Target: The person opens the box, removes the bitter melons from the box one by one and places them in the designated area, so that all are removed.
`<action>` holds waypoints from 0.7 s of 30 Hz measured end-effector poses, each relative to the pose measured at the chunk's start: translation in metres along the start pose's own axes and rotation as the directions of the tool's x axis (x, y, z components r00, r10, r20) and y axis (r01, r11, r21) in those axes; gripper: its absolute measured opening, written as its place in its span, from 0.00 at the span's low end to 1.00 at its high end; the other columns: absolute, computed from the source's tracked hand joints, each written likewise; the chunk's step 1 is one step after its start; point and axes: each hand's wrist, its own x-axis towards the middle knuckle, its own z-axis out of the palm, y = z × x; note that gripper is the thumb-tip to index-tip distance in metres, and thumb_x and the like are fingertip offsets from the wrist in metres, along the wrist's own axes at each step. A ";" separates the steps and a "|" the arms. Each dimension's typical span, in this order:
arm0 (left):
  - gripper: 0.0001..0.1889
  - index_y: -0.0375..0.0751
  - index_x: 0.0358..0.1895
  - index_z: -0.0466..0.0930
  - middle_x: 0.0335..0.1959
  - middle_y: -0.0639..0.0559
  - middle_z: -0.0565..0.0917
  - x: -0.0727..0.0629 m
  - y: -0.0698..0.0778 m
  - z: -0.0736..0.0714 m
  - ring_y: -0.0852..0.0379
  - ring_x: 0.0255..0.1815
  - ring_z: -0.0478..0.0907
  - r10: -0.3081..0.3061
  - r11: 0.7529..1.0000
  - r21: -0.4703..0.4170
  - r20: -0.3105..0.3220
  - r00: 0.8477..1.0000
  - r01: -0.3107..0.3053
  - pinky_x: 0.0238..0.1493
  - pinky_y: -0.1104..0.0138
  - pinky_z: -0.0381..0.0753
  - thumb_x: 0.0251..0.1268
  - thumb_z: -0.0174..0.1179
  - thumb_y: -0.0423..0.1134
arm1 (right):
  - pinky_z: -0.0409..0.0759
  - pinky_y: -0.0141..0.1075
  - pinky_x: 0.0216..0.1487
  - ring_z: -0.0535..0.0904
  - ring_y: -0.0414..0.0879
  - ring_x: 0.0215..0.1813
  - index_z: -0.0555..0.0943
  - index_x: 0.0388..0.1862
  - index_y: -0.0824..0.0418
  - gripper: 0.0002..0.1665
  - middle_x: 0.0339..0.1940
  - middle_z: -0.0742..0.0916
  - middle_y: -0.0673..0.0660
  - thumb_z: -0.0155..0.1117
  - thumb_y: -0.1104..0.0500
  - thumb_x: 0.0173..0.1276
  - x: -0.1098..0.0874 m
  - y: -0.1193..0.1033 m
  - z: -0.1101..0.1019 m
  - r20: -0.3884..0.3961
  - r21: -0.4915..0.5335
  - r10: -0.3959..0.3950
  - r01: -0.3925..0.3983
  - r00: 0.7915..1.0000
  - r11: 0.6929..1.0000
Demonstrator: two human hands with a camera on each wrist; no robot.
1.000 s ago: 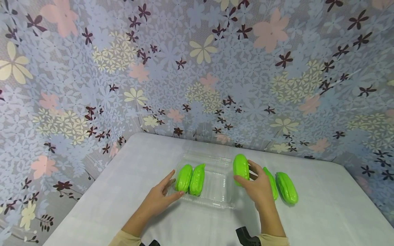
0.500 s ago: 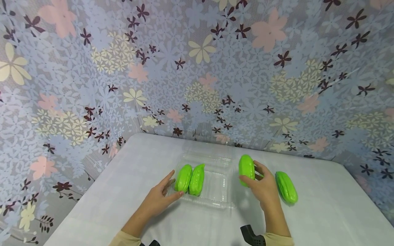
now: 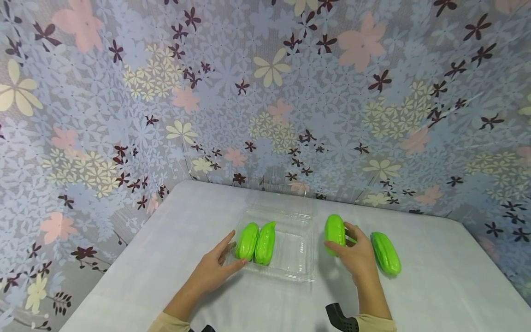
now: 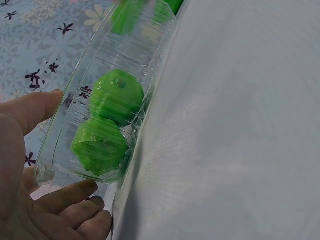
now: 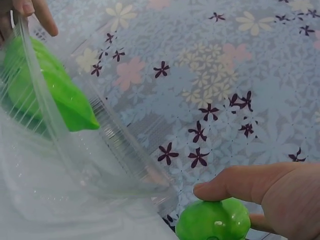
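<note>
A clear plastic clamshell container (image 3: 292, 251) lies on the table with its lid folded back. Two ridged green gourds, a left one (image 3: 247, 241) and a right one (image 3: 265, 243), lie side by side in its left part. At the container's front-left corner my left hand (image 3: 215, 265) rests with thumb and fingers spread around the edge, also seen in the left wrist view. My right hand (image 3: 356, 251) holds another green gourd (image 3: 334, 233) by its sides, just right of the container. Behind that hand's fingers shows a bit of green, mostly hidden.
One more green gourd (image 3: 386, 253) lies on the white-covered table (image 3: 439, 276), right of my right hand. A flower-patterned wall covering (image 3: 274, 115) rises behind the table's back edge. Dark wrist mounts show at both sleeves.
My right hand has moved right, away from the container, with the gourd in it, then slightly lower. A gourd lying beside that hand is now mostly hidden behind it. My left hand stays put.
</note>
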 end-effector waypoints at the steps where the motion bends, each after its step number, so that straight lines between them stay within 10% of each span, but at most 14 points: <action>1: 0.46 0.50 0.80 0.57 0.70 0.35 0.72 0.000 -0.001 0.000 0.35 0.70 0.69 0.002 1.000 0.001 -0.001 1.000 -0.002 0.68 0.48 0.70 0.63 0.69 0.56 | 0.71 0.60 0.67 0.61 0.68 0.74 0.54 0.81 0.65 0.55 0.78 0.62 0.70 0.74 0.58 0.63 0.001 0.001 0.000 0.003 0.003 0.001 -0.001 1.000 1.000; 21: 0.46 0.51 0.80 0.57 0.70 0.35 0.72 -0.001 0.002 0.000 0.35 0.69 0.69 -0.009 1.000 0.005 -0.006 1.000 0.009 0.68 0.48 0.70 0.63 0.69 0.56 | 0.70 0.60 0.68 0.65 0.68 0.71 0.58 0.78 0.70 0.52 0.74 0.66 0.73 0.75 0.61 0.61 0.007 0.018 0.003 0.003 -0.030 -0.009 0.010 1.000 0.999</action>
